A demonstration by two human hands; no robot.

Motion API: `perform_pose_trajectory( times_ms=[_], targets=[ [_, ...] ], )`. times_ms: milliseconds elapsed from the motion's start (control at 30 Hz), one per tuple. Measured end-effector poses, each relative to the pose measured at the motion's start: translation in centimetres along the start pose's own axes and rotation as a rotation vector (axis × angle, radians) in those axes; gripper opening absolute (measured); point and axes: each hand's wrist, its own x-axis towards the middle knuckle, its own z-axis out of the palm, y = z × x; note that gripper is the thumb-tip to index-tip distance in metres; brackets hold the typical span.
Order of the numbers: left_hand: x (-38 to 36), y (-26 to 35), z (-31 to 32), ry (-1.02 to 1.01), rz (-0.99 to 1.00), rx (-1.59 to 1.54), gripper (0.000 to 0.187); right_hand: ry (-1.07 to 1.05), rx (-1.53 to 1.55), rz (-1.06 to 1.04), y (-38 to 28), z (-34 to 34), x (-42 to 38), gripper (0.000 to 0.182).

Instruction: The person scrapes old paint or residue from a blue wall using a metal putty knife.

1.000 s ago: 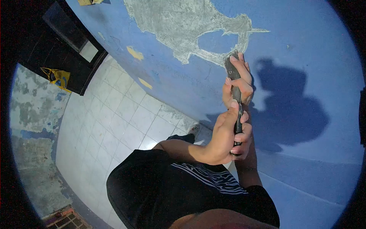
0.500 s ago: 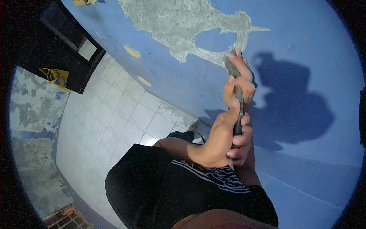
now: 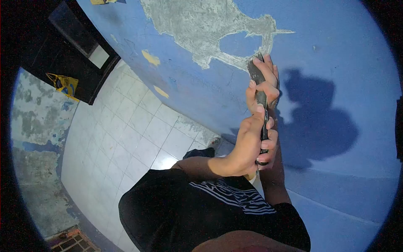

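Observation:
A scraper [image 3: 257,72] with a flat grey blade and a dark handle is held against the blue wall [image 3: 336,38]. Its tip meets the edge of a bare grey patch [image 3: 189,25] where the paint is gone. My left hand [image 3: 248,140] is wrapped around the handle, thumb along the top and fingertips curled round the right side. Further up, my right hand [image 3: 268,82] grips the blade part, with fingers pressed along it near the tip. Part of the handle is hidden by my left hand.
A small blue island of paint [image 3: 239,43] sits inside the grey patch. White tiles [image 3: 134,122] cover the floor below. A yellow bag [image 3: 65,85] hangs by a dark door [image 3: 37,54]. Another wall [image 3: 35,176] with flaking paint stands at the left.
Both hands and the scraper have shifted slightly up in the view, and the blade has tilted a little. The camera view has also moved slightly.

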Motion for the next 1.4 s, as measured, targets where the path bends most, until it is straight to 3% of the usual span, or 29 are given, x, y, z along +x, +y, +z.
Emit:
perform_pose_trajectory(
  times_ms=[167, 233, 367, 500, 633, 700, 833, 900, 967, 1033, 1133, 1267, 1400],
  targets=[
    [1.1, -1.8, 1.2, 0.036, 0.091, -0.071, 0.049, -0.103, 0.027, 0.012, -0.3, -1.5, 0.8, 0.02],
    [1.3, -1.5, 1.4, 0.062, 0.08, -0.086, 0.049, 0.006, 0.223, 0.039, 0.4, -0.6, 0.5, 0.022],
    [0.8, -0.3, -0.2, 0.064, 0.003, 0.004, 0.049, -0.02, 0.017, 0.0, 0.2, -0.5, -0.1, 0.019],
    [0.0, -0.5, -0.2, 0.029, 0.112, 0.083, 0.046, 0.007, -0.061, -0.007, -1.0, -0.5, 0.1, 0.024],
    [-1.0, 1.3, -0.2, -0.036, -0.051, -0.043, 0.045, -0.071, -0.229, -0.141, -1.3, -1.8, 1.4, 0.027],
    [-0.5, 0.8, -2.3, 0.07, 0.1, 0.238, 0.044, -0.048, -0.209, -0.079, -1.5, -0.7, -0.2, 0.035],
    [0.2, 0.9, -5.4, 0.013, 0.227, 0.362, 0.044, -0.109, -0.384, -0.063, -2.3, -1.2, -1.4, 0.026],
    [0.5, 1.6, -7.0, -0.029, 0.29, 0.486, 0.045, -0.127, -0.4, -0.058, -3.2, -1.7, -1.4, 0.033],
    [1.1, 2.3, -9.2, 0.008, 0.317, 0.578, 0.041, -0.322, -0.512, 0.015, -4.1, -2.5, -1.2, 0.04],
    [1.7, 3.1, -11.6, 0.111, 0.456, 0.784, 0.035, -0.337, -0.555, 0.003, -4.8, -2.1, -1.5, 0.043],
    [0.1, 3.4, -15.0, 0.092, 0.511, 0.757, 0.025, -0.428, -0.539, -0.036, -5.9, -1.0, -2.6, 0.036],
    [-1.9, 5.5, -18.7, 0.017, 0.604, 0.864, 0.038, -0.392, -0.34, -0.075, -7.3, 0.4, -4.3, 0.029],
    [-4.7, 8.4, -18.5, 0.06, 0.642, 1.063, 0.045, -0.19, -0.213, 0.095, -9.2, 1.8, -7.5, 0.025]
  ],
)
